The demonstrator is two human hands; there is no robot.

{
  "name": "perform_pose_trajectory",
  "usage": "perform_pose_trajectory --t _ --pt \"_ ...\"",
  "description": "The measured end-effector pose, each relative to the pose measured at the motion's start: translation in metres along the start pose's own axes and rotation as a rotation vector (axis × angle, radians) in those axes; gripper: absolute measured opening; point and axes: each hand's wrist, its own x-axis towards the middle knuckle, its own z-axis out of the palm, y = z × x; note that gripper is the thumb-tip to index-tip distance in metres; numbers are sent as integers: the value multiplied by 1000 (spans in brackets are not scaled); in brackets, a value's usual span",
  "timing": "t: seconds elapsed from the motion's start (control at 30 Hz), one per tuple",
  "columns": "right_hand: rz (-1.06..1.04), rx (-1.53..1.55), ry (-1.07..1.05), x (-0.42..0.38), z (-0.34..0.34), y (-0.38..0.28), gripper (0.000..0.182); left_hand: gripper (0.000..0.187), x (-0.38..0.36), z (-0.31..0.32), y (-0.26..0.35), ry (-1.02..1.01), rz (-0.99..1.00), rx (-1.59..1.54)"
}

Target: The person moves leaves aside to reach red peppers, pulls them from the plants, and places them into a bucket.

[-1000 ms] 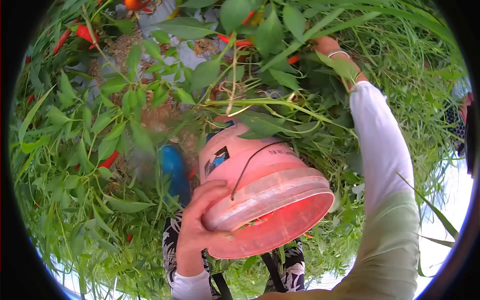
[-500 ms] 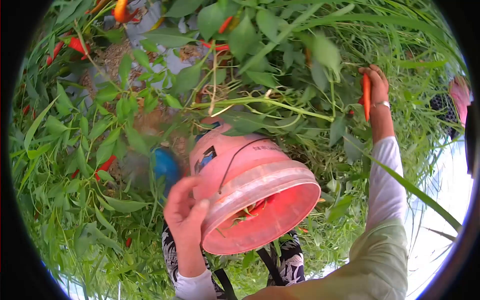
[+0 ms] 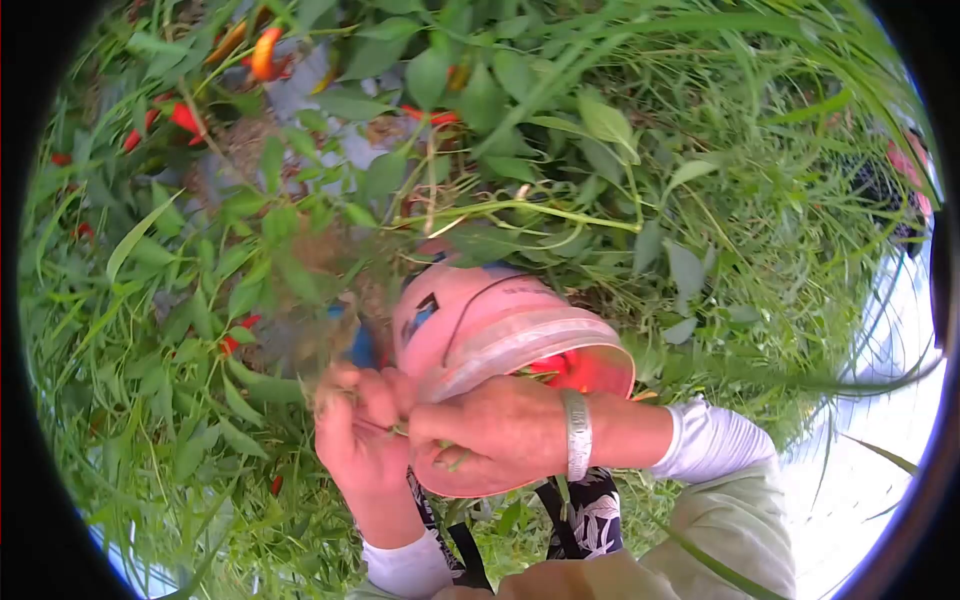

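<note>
Red chili peppers (image 3: 572, 370) are lying inside the pink bucket (image 3: 505, 298), just beyond the right hand (image 3: 495, 428). That hand is reaching across the tilted bucket's opening with its fingers curled, and a small green bit is showing by them. The left hand (image 3: 365, 430) is meeting it at the bucket's left side, its fingers bent; whether either is gripping anything is too blurred to tell. A pale bracelet (image 3: 577, 435) is circling the right wrist, and white sleeves (image 3: 708, 442) are covering both forearms. A thin dark handle (image 3: 466, 312) is curving over the bucket's outside. Patterned trousers (image 3: 598, 515) are showing below it, and a blue object (image 3: 359, 342) is sitting beside its left wall. Farther out, leafy pepper plants (image 3: 385, 175) are surrounding everything, with an orange-red pepper (image 3: 264, 56) hanging near the top, above grey sheeting (image 3: 350, 145).
</note>
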Motion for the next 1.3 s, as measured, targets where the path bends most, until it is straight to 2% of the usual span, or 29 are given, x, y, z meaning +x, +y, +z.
perform_pose_trajectory --t 0.03,0.07,0.1,0.17,0.2,0.23,0.3,0.33,0.37,0.43,0.47,0.53,0.57,0.6,0.67,0.73,0.77,0.83,0.87,0.97,1.03,1.1,1.13,1.2,1.23,1.3 --pt "-14 4 -22 5 -1 -1 14 28 1 -7 5 63 5 -319" --pt "30 45 -30 10 -6 -6 14 18 1 -7 12 126 1 -318" --pt "80 84 -38 13 -9 -8 14 18 -2 -8 15 137 11 -320" --pt "56 55 -72 14 -12 -8 16 21 -4 -12 22 84 -132 -335" --pt "52 17 -124 11 -19 -11 18 19 -5 -16 25 138 -155 -381" --pt "48 -24 -174 7 -28 -11 20 19 -5 -22 35 144 -145 -386" --pt "176 -29 -128 -15 -64 8 30 15 -5 -41 61 248 -8 -539" --pt "262 57 -17 -20 -77 5 36 26 -8 -69 61 -37 -4 -450" --pt "349 142 100 -20 -86 -1 42 26 -5 -59 56 -32 4 -456" --pt "321 52 124 9 -93 -20 42 51 4 -26 40 514 113 608" --pt "283 -34 142 31 -95 -24 43 74 4 -32 36 405 95 599" --pt "43 -420 291 88 -95 4 35 72 7 -28 37 419 41 514" --pt "-27 -583 345 117 -107 14 23 71 9 -26 39 424 -13 438" --pt "-87 -609 439 146 -120 33 17 66 12 -25 42 385 -14 437" --pt "-128 -885 521 188 -157 59 16 64 10 -31 38 389 -42 397" --pt "133 -1327 476 197 -204 88 18 61 11 -36 38 388 -70 358" --pt "253 -1385 465 182 -222 100 18 61 12 -36 38 391 -57 362" --pt "588 -1463 300 157 -253 111 18 61 13 -39 39 390 -48 358" --pt "715 -1350 322 142 -258 117 21 60 14 -40 39 389 -47 353" --pt "791 -1288 269 112 -241 115 25 60 17 -43 42 377 -61 344" --pt "786 -599 688 105 -218 94 29 60 20 -45 46 372 -75 345" --pt "384 -551 874 99 -201 79 30 60 23 -48 49 363 -105 361" --pt "387 -547 873 96 -192 65 30 60 24 -47 49 366 -108 364" --pt "-25 -212 875 97 -173 41 27 63 26 -42 47 464 -124 421" --pt "-20 -210 880 100 -172 43 27 63 27 -42 47 461 -130 425" --pt "457 -110 634 109 -177 53 24 67 31 -42 49 494 -93 515"
